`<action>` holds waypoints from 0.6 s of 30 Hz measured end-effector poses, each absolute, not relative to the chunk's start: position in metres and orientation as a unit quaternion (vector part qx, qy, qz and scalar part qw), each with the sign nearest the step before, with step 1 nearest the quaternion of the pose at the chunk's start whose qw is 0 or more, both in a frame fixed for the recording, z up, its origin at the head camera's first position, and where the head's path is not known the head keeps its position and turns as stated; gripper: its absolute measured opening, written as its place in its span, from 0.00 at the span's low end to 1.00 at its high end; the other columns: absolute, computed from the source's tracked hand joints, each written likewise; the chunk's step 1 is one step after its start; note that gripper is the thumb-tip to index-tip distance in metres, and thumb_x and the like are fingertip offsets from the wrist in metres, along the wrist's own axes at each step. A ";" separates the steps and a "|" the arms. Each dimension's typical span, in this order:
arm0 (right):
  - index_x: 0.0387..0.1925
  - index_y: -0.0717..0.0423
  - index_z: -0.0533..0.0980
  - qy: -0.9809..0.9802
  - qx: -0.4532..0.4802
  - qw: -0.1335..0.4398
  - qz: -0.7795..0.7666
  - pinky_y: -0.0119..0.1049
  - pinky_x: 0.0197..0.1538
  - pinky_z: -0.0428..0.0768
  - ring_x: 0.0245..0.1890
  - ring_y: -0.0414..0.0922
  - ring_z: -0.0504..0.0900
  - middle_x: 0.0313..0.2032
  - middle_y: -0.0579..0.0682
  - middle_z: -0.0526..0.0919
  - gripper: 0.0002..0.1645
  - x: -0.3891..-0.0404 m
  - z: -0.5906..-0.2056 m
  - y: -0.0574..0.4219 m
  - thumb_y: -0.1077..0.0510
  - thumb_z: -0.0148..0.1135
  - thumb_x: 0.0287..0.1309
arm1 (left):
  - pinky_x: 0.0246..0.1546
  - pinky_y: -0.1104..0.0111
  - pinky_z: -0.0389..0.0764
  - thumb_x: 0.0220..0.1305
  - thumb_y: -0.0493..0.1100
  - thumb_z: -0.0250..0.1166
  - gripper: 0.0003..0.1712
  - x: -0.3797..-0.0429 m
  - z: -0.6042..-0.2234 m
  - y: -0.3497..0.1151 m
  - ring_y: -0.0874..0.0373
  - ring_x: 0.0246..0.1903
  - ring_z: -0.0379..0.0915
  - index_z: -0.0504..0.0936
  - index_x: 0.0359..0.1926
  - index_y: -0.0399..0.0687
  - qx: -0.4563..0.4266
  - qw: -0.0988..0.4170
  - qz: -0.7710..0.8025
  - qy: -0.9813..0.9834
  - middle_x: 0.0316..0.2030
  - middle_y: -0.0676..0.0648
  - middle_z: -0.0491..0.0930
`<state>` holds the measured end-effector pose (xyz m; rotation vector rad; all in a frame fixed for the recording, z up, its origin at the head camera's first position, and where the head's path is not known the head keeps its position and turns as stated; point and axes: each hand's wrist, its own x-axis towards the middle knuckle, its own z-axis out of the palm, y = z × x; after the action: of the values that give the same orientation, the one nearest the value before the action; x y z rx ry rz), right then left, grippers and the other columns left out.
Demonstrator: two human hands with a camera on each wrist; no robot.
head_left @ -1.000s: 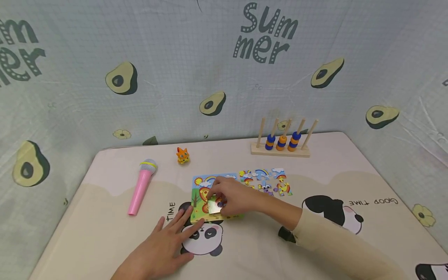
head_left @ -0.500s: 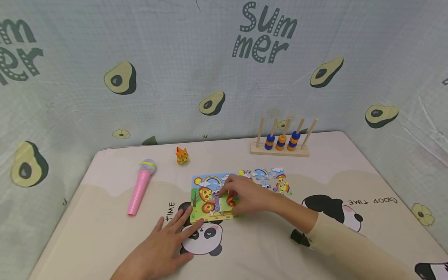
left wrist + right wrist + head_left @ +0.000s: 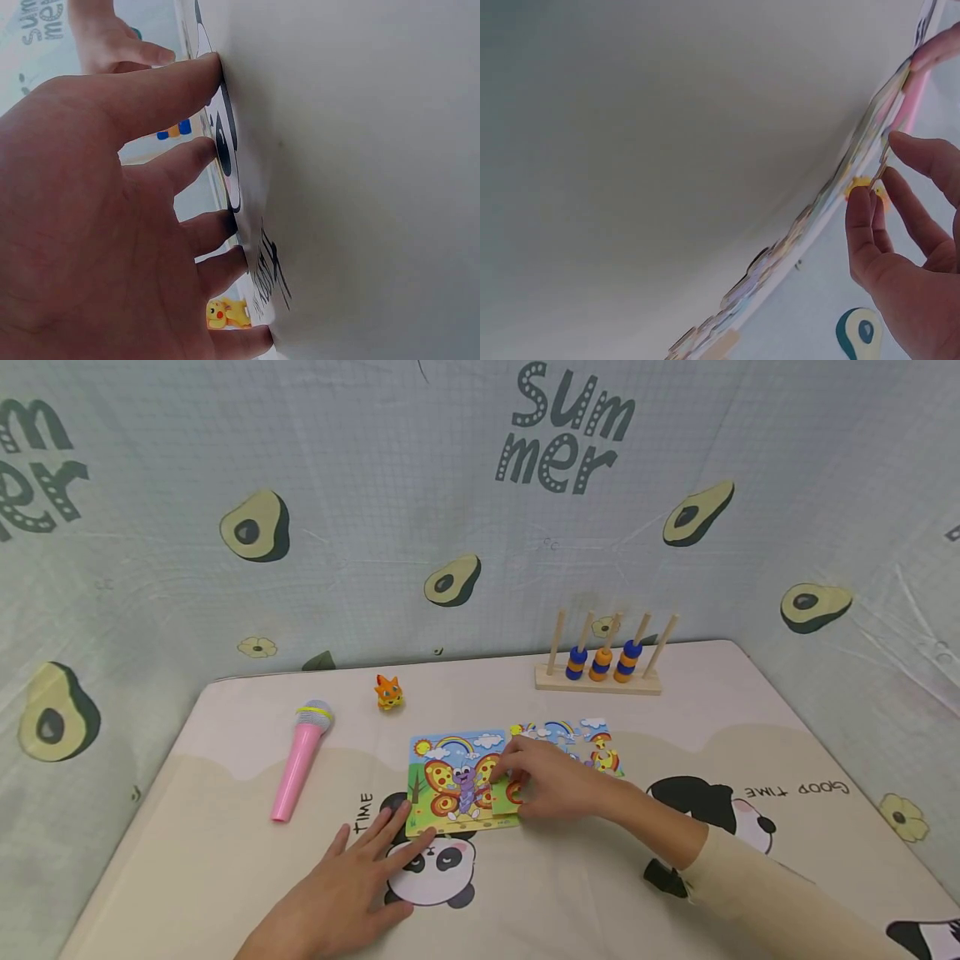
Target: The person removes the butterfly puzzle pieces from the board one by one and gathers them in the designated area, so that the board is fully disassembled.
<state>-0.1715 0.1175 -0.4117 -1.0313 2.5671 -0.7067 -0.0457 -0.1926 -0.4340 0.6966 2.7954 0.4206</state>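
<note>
1. Puzzle (image 3: 463, 768): butterfly board (image 3: 480, 825) flat beneath the right fingertips, its near-left corner at the left fingertips; loose pieces (image 3: 603, 752) grouped beyond the right fingers and to their right, some hidden by the hand.
2. Abacus (image 3: 598, 685): wooden, upright, five-pegged, ringed in blue and orange; well beyond the right fingers, to their right.
3. Left hand (image 3: 352, 881): fingers straight and spread, tips down on the table (image 3: 217, 827) and by the board.
4. Right hand (image 3: 555, 781): cream sleeve (image 3: 765, 885); thumb and fingers pinching one piece (image 3: 504, 800).
5. Microphone (image 3: 300, 764): pink, grey-headed, yellow-banded; lying beyond the left fingers, to their left.
6. Toy (image 3: 389, 692): orange and yellow; well beyond the left fingertips.
7. Held piece: green with red spiral; between right thumb and fingertips, over the board's right part; contact with it cannot be told.
</note>
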 end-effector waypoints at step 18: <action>0.52 0.47 0.85 0.892 -0.345 0.143 -0.255 0.33 0.49 0.81 0.45 0.40 0.77 0.49 0.45 0.78 0.27 -0.165 -0.416 0.148 0.66 0.75 0.48 | 0.68 0.24 0.54 0.64 0.60 0.71 0.45 -0.046 -0.434 -0.191 0.37 0.81 0.49 0.63 0.79 0.72 0.230 0.123 0.148 0.954 0.83 0.43 0.51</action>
<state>-0.1645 0.1479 -0.4162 -0.9961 2.5714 -0.7360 -0.0462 -0.1913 -0.4340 0.6711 2.7822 0.4315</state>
